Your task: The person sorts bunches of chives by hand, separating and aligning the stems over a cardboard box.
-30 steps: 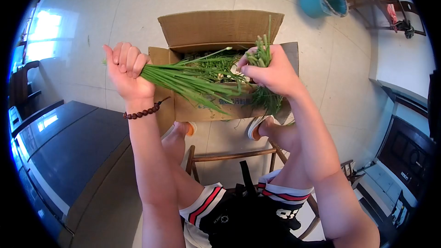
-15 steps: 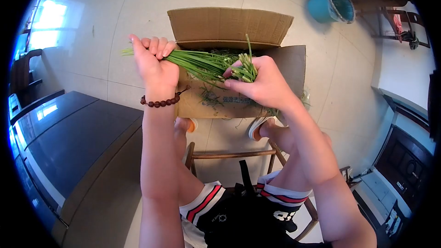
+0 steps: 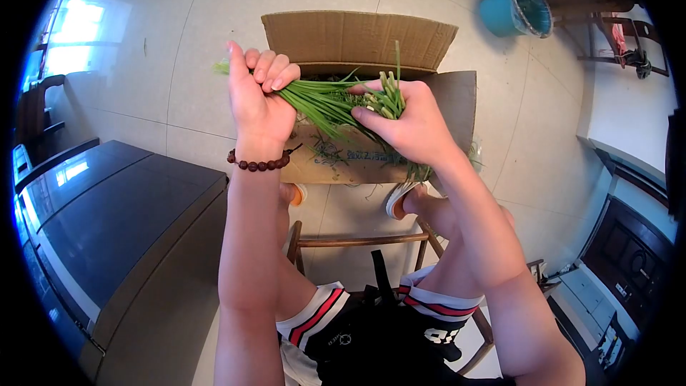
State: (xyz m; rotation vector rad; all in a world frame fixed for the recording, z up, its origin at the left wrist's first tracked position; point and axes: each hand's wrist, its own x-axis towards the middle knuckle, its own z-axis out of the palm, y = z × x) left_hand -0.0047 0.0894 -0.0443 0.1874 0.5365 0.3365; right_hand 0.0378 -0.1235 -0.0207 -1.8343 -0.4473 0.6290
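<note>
A bunch of long thin green chives (image 3: 319, 106) stretches between my two hands. My left hand (image 3: 261, 93) is closed around it at the left, with pale ends poking out past the thumb side. At the right, my right hand (image 3: 414, 116) grips the other part, where several short stalk ends stand up between thumb and fingers. Both hands are above an open cardboard box (image 3: 357, 37) on the floor. Loose green bits cling to its front flap, which bears blue print. The inside is mostly hidden by the hands and chives. A brown bead bracelet (image 3: 259, 165) circles my left wrist.
A dark glossy low cabinet (image 3: 128, 193) stands at the left. At the upper right are a blue bucket (image 3: 500, 13) with a plastic liner and wooden furniture (image 3: 589, 3). A wooden rail (image 3: 361, 241) runs between my legs, and my shoes flank the box's near side.
My left hand has moved right, closer to my right hand, still gripping the chives. The stretch of chives between the hands is shorter. My right hand has barely moved.
</note>
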